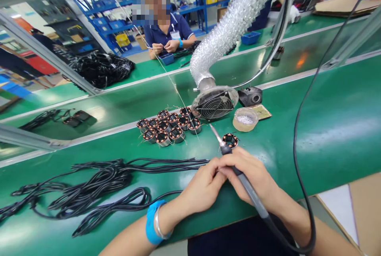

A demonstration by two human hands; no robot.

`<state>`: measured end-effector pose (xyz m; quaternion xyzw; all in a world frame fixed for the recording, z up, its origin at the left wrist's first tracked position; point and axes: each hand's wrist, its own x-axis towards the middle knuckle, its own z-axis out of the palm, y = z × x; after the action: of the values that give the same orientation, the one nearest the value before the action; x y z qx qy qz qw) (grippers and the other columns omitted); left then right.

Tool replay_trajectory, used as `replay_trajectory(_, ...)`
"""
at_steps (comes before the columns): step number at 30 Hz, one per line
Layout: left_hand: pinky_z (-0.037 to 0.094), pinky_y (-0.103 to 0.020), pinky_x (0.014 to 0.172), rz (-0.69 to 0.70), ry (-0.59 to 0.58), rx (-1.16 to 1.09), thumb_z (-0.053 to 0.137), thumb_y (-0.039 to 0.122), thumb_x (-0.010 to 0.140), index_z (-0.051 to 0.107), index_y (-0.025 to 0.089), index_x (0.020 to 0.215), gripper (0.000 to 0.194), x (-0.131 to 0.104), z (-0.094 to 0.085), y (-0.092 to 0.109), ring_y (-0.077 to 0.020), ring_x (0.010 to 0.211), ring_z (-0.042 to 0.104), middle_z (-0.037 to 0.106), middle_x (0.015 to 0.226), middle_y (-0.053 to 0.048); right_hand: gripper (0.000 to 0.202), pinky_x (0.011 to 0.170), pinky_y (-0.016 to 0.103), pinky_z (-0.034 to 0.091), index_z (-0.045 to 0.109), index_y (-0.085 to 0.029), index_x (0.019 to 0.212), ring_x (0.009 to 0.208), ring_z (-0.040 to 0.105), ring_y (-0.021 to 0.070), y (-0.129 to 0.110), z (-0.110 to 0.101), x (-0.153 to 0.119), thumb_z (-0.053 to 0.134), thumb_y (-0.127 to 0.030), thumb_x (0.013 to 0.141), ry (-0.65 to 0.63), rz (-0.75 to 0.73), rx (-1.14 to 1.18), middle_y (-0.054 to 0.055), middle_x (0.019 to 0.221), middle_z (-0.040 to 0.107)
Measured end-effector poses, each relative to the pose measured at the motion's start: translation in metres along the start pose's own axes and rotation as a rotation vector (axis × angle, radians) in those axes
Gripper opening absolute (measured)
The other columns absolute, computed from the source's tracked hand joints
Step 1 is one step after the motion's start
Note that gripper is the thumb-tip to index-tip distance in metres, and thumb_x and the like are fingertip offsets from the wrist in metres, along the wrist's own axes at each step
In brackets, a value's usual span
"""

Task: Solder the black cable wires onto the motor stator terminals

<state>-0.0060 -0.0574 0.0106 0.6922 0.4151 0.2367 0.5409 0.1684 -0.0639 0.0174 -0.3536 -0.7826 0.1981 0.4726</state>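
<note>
Slanting through lower centre, the soldering iron is clamped by fingers of the right hand; whether the left hand grips anything, I can't tell. Likely light, stiff; hold its handle.

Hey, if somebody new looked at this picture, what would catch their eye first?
Probably the shiny silver hose, running from the top of the view down to a round fan over the green bench. Next, the soldering iron in the person's right hand, its tip pointing forward and left. Then the cluster of copper-wound rings left of the fan, with black cables spread nearer the person.
</note>
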Motion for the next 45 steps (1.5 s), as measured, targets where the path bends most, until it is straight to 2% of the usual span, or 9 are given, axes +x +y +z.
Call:
replay_trajectory(4,0.034,-0.028,0.065,-0.051,0.001,0.093,0.044,0.039,0.098,0.045,0.020,0.081,0.026,0.001,-0.004,0.002,-0.0144,0.069,0.044,0.049,0.073,0.003,0.022,0.068,0.026,0.048,0.056,-0.021,0.108,0.076,0.056,0.0139,0.008,-0.007,-0.002,0.052,-0.006,0.091,0.038,0.098,-0.008,0.001,0.086,0.060)
replay_trajectory(9,0.039,-0.030,0.075,-0.032,-0.024,0.112,0.042,0.033,0.099,0.052,0.019,0.092,0.018,0.003,-0.002,0.006,-0.0175,0.081,0.054,0.060,0.087,-0.002,0.023,0.072,0.029,0.050,0.058,-0.022,0.109,0.076,0.057,0.0147,0.007,-0.005,0.000,0.057,-0.008,0.091,-0.042,-0.033,0.019,0.001,0.089,0.065)
replay_trajectory(13,0.041,-0.031,0.080,-0.011,-0.044,0.129,0.042,0.030,0.098,0.053,0.019,0.097,0.016,0.003,0.000,0.007,-0.0187,0.088,0.057,0.063,0.096,-0.004,0.024,0.071,0.029,0.050,0.057,-0.020,0.108,0.076,0.058,0.0150,0.013,0.001,-0.001,0.049,-0.004,0.091,-0.073,-0.014,0.032,0.002,0.088,0.065)
replay_trajectory(19,0.037,-0.028,0.066,-0.060,-0.026,0.236,0.042,0.037,0.098,0.048,0.021,0.083,0.023,0.004,-0.004,0.006,-0.0162,0.070,0.050,0.056,0.076,0.001,0.027,0.072,0.026,0.051,0.053,-0.020,0.112,0.079,0.061,0.0141,0.017,-0.008,-0.006,0.048,-0.005,0.091,-0.047,0.072,-0.018,0.003,0.091,0.063)
replay_trajectory(25,0.043,-0.031,0.085,-0.009,-0.045,0.172,0.041,0.028,0.098,0.055,0.019,0.095,0.017,0.004,0.000,0.007,-0.0204,0.094,0.060,0.065,0.095,-0.005,0.022,0.075,0.028,0.051,0.057,-0.020,0.108,0.078,0.060,0.0140,0.009,-0.004,0.001,0.052,-0.007,0.091,-0.103,0.002,0.058,0.002,0.091,0.067)
replay_trajectory(31,0.038,-0.028,0.069,-0.046,-0.032,0.171,0.044,0.035,0.098,0.050,0.020,0.084,0.021,0.005,-0.006,0.006,-0.0150,0.073,0.049,0.056,0.079,0.001,0.023,0.068,0.028,0.050,0.055,-0.019,0.108,0.073,0.056,0.0150,0.018,-0.009,-0.001,0.046,-0.006,0.091,-0.063,-0.002,-0.038,0.002,0.083,0.062)
replay_trajectory(37,0.033,-0.023,0.058,-0.118,-0.075,-0.187,0.050,0.046,0.094,0.048,0.019,0.080,0.031,0.012,-0.006,-0.004,-0.0100,0.060,0.041,0.051,0.069,0.003,0.023,0.071,0.026,0.052,0.055,-0.021,0.110,0.076,0.060,0.0144,0.024,-0.013,-0.008,0.049,-0.007,0.092,-0.053,-0.025,-0.050,0.002,0.089,0.065)
replay_trajectory(42,0.013,-0.021,0.040,-0.316,-0.077,-0.544,0.064,0.054,0.082,0.045,0.020,0.078,0.039,0.015,-0.002,-0.005,-0.0035,0.040,0.021,0.052,0.060,0.007,0.024,0.072,0.026,0.053,0.056,-0.021,0.112,0.078,0.062,0.0146,0.022,-0.010,-0.011,0.051,-0.007,0.093,-0.038,-0.031,-0.060,0.003,0.091,0.067)
replay_trajectory(45,0.006,-0.021,0.036,-0.387,-0.108,-0.646,0.065,0.052,0.080,0.046,0.020,0.079,0.037,0.017,-0.001,-0.004,-0.0031,0.035,0.013,0.049,0.051,0.009,0.022,0.066,0.028,0.052,0.057,-0.019,0.107,0.072,0.060,0.0153,0.022,-0.003,-0.012,0.053,-0.006,0.091,0.043,-0.052,-0.119,0.003,0.086,0.066)
